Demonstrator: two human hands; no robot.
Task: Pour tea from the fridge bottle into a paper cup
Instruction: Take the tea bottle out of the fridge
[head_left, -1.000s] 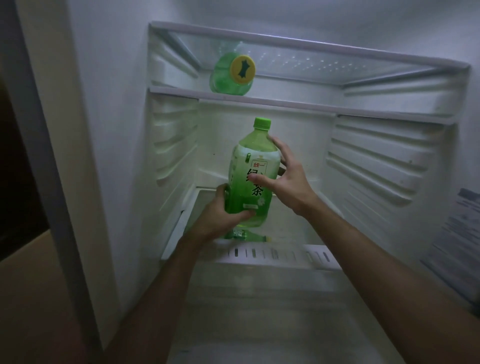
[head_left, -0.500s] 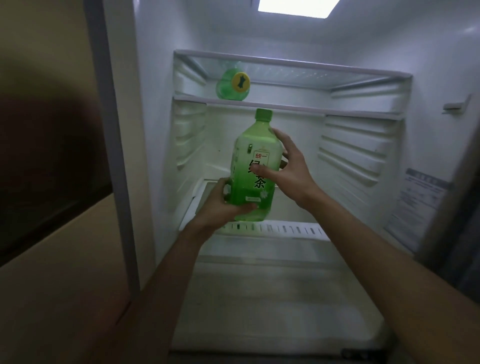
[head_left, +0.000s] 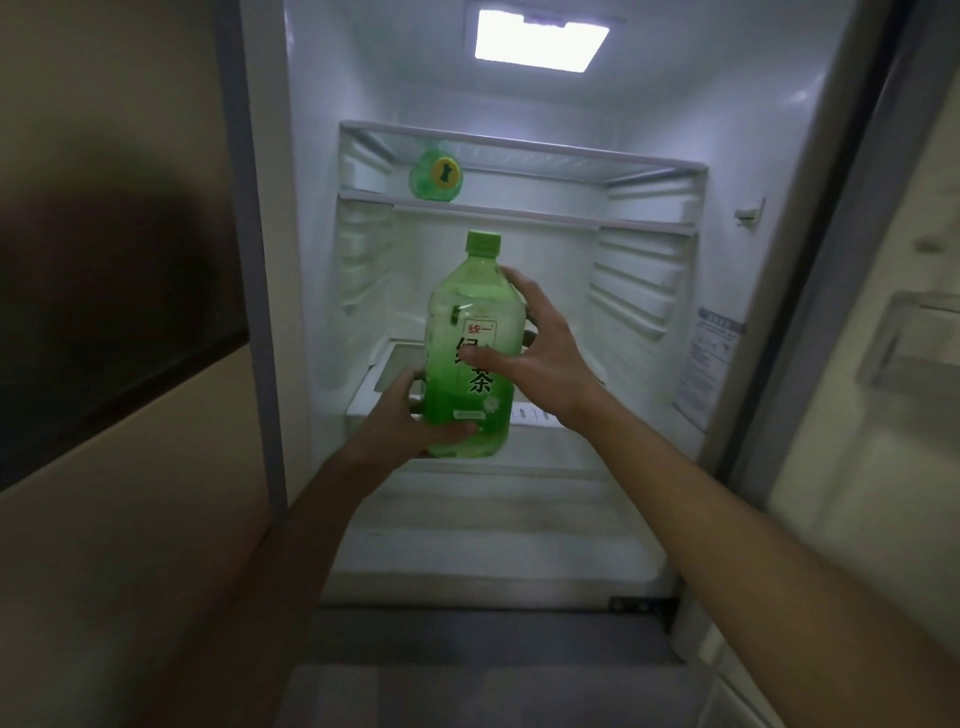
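Fingers (head_left: 451, 431) of the left hand (head_left: 400, 421) curl under the base of the big clear plastic green-tea bottle (head_left: 467, 322) and the right hand (head_left: 550, 358) wraps its label, thumb in front, so it's upright in mid-air at the mouth of the open white fridge (head_left: 675, 130). Looks fairly full, so I'd guess heavy, cold, maybe slick, with squishy walls. I'd go one hand underneath, one round the middle.

Green bottle (head_left: 470, 358), green cap (head_left: 483, 243); white fridge (head_left: 649, 130).
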